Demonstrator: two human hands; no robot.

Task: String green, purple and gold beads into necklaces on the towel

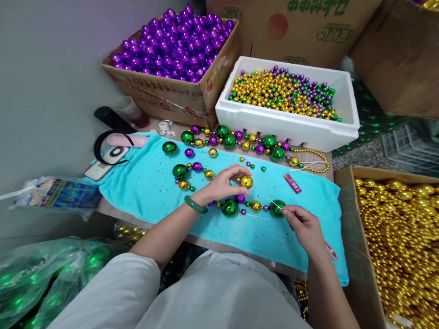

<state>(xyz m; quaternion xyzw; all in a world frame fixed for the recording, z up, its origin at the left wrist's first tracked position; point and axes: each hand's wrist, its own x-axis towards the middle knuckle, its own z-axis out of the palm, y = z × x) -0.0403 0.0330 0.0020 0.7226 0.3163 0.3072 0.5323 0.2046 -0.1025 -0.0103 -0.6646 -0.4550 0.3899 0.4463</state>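
Note:
Above the turquoise towel point(140, 190), my left hand point(224, 184) grips a shiny gold bead point(246, 181) between thumb and fingertips. My right hand point(304, 225) is closed in a pinch on a thin pale string point(265, 196), which stretches toward the gold bead; its far end is too fine to make out. Below the hands lies a strand with a large green bead point(229, 207), a purple bead point(240, 198) and smaller beads. Another green bead point(277, 207) sits close to my right fingertips. Loose small beads point(252, 166) rest behind the held bead.
At the back stand a carton of purple beads point(164, 90) and a white foam box point(284, 123) of small mixed beads. A finished-looking bead necklace point(243, 140) lies before them. Right, a carton point(362, 250) holds gold beads. A black headband point(100, 146) and small device point(117, 154) lie left.

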